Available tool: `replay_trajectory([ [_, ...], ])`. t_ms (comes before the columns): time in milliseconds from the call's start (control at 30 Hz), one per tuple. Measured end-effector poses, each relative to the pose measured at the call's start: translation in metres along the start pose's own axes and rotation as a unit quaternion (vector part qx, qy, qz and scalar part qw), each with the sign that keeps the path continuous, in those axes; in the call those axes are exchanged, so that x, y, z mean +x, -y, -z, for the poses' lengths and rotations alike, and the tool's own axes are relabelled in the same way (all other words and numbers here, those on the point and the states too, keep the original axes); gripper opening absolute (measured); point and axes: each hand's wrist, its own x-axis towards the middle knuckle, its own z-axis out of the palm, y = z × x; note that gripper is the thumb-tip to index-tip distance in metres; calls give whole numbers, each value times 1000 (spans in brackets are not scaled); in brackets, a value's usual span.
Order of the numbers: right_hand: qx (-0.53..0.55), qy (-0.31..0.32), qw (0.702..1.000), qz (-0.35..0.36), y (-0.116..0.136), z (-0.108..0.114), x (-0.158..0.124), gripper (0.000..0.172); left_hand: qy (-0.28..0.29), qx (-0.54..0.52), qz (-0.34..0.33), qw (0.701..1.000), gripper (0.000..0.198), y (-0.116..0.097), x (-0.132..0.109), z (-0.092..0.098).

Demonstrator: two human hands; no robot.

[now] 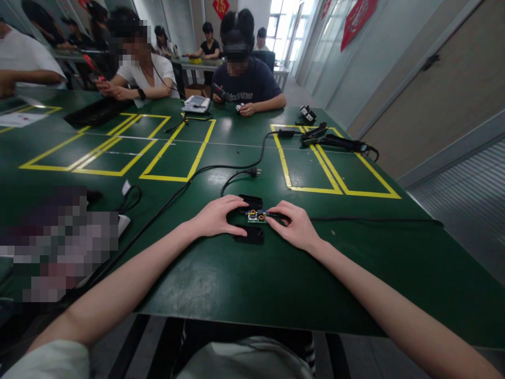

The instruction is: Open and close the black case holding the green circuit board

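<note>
A small circuit board [256,216] with copper coils lies on the green table between two black plastic case halves, the far one [251,201] and the near one [252,236]. My left hand [218,217] is at the board's left end, thumb and fingers spread apart. Its thumb reaches the near half and its fingertips the far half; whether they press on them I cannot tell. At the board's right end, my right hand [294,223] pinches the black cable [355,219] close to where coloured wires meet the board.
A plug [254,171] on a black cord lies beyond the board. Another long cord [213,167] crosses the table. Black corded tools [335,141] lie at the far right, near yellow tape outlines [315,190]. Several people sit across the table, one holding a dark tool [221,93].
</note>
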Motion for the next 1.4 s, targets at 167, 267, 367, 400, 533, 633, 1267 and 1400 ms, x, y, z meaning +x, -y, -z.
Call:
replay_trajectory([
  [167,-26,38,999,-4,-2,-2,0,18,-10,22,-18,1000,52,-5,1,-2],
  [267,-17,50,999,-13,0,0,-1,21,-47,8,-6,999,36,-7,1,0],
  [367,-10,40,999,-29,-1,1,-2,20,-67,0,-6,998,22,-7,0,2],
  [400,-11,35,999,-35,-1,1,-2,17,-65,1,-11,998,19,-6,0,2],
  [533,-37,49,997,-40,-6,5,-1,9,-34,10,0,999,11,-3,0,5],
  [633,-82,75,993,-50,-10,12,1,16,-2,29,14,999,17,-2,0,10],
  [1267,-60,131,989,40,3,14,-12,36,68,47,28,996,16,-25,-4,26],
  [1400,-85,137,986,29,-1,15,-12,34,67,63,40,995,16,-23,-3,23],
])
